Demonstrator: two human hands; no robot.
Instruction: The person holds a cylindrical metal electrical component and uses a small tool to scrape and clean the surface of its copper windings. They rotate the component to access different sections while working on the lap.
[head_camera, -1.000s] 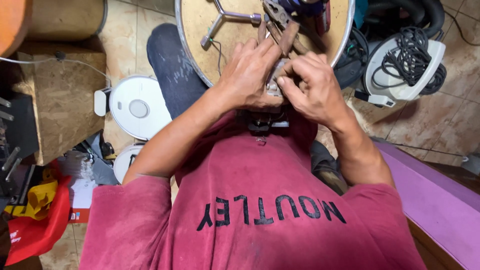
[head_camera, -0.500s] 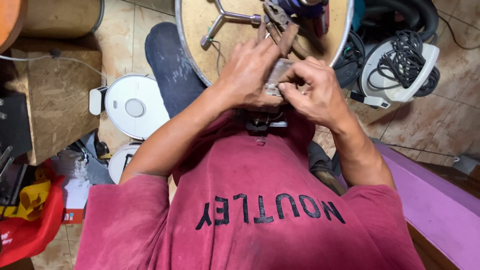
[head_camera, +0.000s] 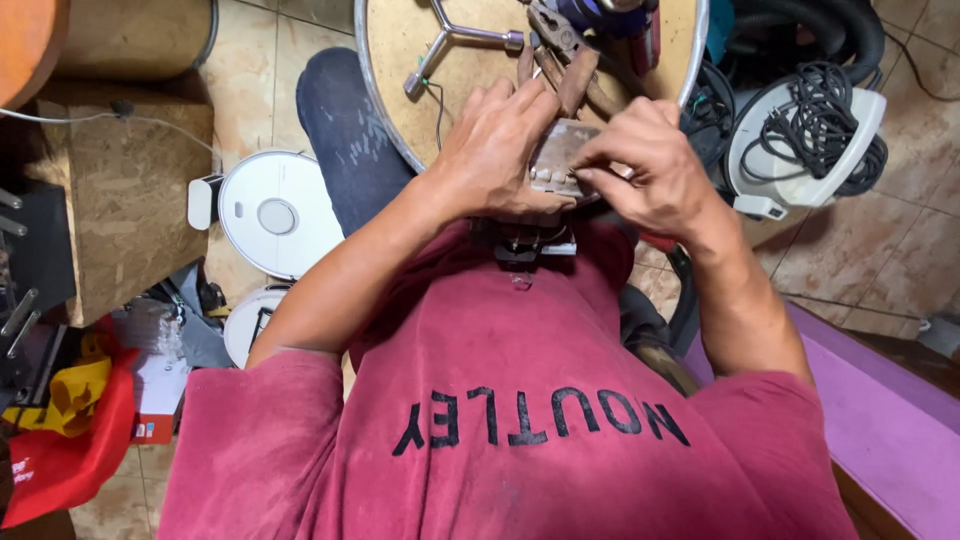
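Both hands meet over the near edge of a round wooden tabletop with a metal rim (head_camera: 380, 110). My left hand (head_camera: 500, 150) wraps around a small flat grey metal part (head_camera: 556, 160) from the left. My right hand (head_camera: 645, 165) pinches the same part from the right with its fingertips. Just beyond the part lie brown-handled pliers (head_camera: 570, 70) on the tabletop. The underside of the part is hidden by my fingers.
A three-armed metal fitting (head_camera: 450, 40) lies on the table. On the floor sit a white round robot vacuum (head_camera: 275, 215) at left, a white appliance with coiled black cable (head_camera: 810, 130) at right, a chipboard box (head_camera: 130, 190), a red bag (head_camera: 60, 460) and a purple board (head_camera: 880, 410).
Both hands have stayed on the small metal part, and the fingers of the right hand have shifted slightly on it. The view has drifted a little.
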